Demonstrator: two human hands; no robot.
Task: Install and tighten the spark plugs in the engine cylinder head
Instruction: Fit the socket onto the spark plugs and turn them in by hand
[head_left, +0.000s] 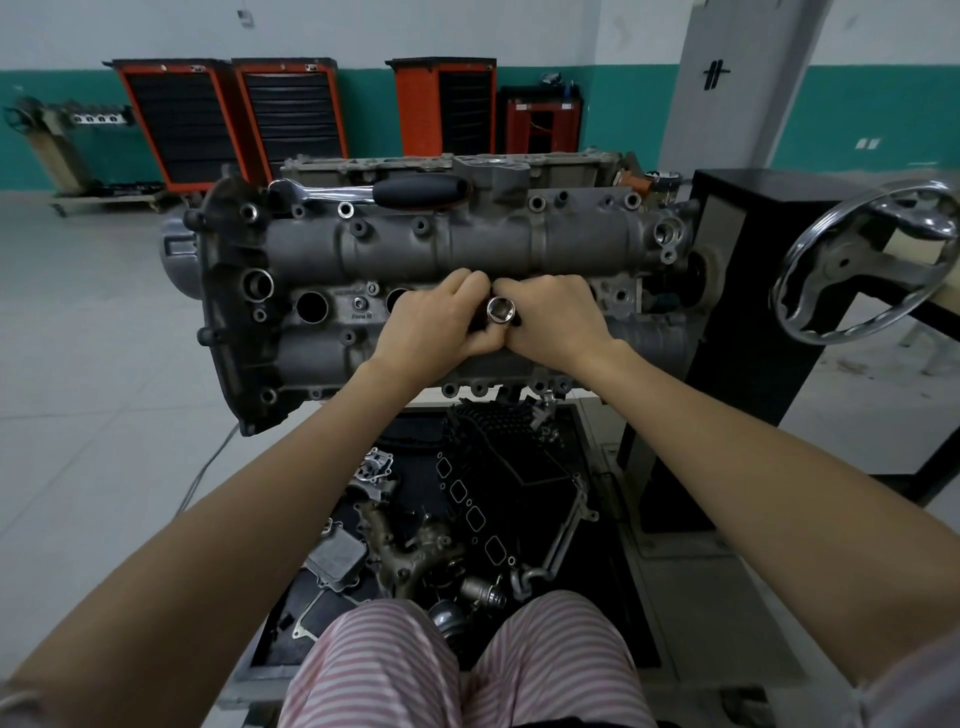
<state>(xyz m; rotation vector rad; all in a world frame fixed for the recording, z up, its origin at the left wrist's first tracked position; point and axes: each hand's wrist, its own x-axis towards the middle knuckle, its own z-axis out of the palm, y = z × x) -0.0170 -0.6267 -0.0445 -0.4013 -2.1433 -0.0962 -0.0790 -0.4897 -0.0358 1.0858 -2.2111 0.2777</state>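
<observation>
The grey engine cylinder head (415, 244) sits on a stand in front of me, with open round plug wells (311, 306) along its middle. A shiny spark plug socket (501, 310) stands upright over a well near the centre, its open end facing me. My left hand (436, 327) grips the socket from the left. From the right, my right hand (550, 322) grips it too. The fingertips of both hands meet behind the socket. The socket's lower part and any plug in it are hidden. A ratchet (374, 189) with a black handle lies on the head's far side.
A chrome handwheel (862, 265) of the stand juts out at the right, beside a black cabinet (753, 291). Below the head, a tray (597, 545) holds several loose engine parts and gaskets. Orange tool carts (176, 124) line the far wall.
</observation>
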